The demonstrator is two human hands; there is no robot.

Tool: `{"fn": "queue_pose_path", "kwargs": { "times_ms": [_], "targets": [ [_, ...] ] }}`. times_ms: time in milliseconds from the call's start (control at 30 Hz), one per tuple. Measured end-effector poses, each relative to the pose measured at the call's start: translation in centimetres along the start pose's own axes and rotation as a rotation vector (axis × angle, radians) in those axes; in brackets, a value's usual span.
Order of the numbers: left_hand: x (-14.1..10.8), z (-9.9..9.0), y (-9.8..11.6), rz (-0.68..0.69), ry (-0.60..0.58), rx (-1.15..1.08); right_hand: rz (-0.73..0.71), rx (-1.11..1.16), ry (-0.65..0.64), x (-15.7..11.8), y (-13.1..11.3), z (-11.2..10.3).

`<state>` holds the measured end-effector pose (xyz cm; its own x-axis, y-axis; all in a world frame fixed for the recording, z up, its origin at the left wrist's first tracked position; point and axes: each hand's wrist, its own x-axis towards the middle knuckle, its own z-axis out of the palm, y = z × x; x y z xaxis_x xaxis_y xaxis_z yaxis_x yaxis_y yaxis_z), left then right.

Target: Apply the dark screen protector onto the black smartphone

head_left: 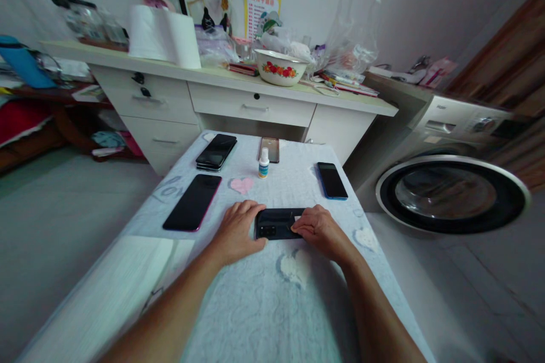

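Observation:
A dark smartphone (277, 222) lies back side up on the cloth-covered table, its camera block toward the left. My left hand (240, 232) clasps its left end between thumb and fingers. Pinched fingers of my right hand (318, 229) press on the phone's back near the right end, holding a small white piece (297, 218), perhaps a wipe; most of it is hidden. Beyond the phone stands a small white spray bottle (264, 164) with a blue label. A phone case (272, 151) lies behind the bottle.
A pink-edged phone (193, 202) and a phone stack (217, 150) lie on the left; a blue-edged phone (332, 180) lies right. Behind the table is a white desk (251, 103) with a flowered bowl (281, 68). A washing machine (451, 193) stands at right.

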<state>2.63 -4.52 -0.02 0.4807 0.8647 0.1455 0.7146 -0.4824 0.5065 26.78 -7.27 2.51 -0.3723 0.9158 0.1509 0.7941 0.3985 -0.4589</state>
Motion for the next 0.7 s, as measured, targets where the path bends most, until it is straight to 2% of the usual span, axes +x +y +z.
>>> {"fn": "queue_pose_path", "kwargs": {
  "times_ms": [167, 400, 533, 700],
  "targets": [
    [0.0, 0.1, -0.1, 0.020, 0.011, -0.002, -0.095, 0.044, -0.042, -0.2, -0.9, -0.5],
    [0.0, 0.1, -0.2, 0.016, 0.015, -0.012, -0.102, 0.079, -0.099, -0.5, -1.3, -1.3],
    [-0.1, 0.1, -0.2, 0.007, 0.005, -0.019, -0.054, 0.055, -0.089, -0.5, -0.9, -1.4],
    [-0.2, 0.2, -0.2, 0.008, 0.014, -0.017, 0.094, 0.028, 0.016, -0.3, 0.0, -0.7]
  ]
}}
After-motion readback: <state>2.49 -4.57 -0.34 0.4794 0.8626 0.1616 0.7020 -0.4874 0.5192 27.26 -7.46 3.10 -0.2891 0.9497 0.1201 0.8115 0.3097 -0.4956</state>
